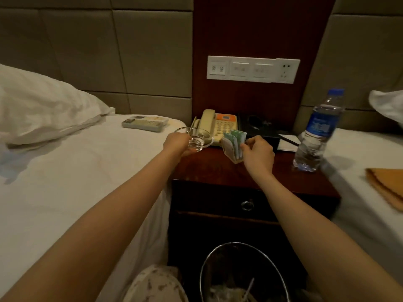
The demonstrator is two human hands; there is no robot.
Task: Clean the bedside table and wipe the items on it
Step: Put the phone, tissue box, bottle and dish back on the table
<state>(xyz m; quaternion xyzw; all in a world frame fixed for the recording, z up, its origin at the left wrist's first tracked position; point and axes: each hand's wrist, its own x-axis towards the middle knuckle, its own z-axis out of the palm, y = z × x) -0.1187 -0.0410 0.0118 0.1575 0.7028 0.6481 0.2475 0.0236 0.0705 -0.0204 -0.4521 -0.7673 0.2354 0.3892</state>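
The dark wooden bedside table [218,173] stands between two beds. My left hand [177,143] grips a clear glass ashtray [196,138] at the table's left edge, just above the surface. My right hand [258,154] pinches a small clear holder of green and white packets [233,146] near the table's middle. Behind them sit a beige phone with an orange panel [218,125], a black tray [259,126], and a notepad with a pen [289,141]. A water bottle with a blue label [316,134] stands at the table's right.
A remote control [145,123] lies on the left bed [76,171] near a white pillow [41,110]. An orange cloth [386,186] lies on the right bed. A wire bin [244,277] holding rubbish stands on the floor before the table's drawer [247,204]. Switches [253,69] line the wall.
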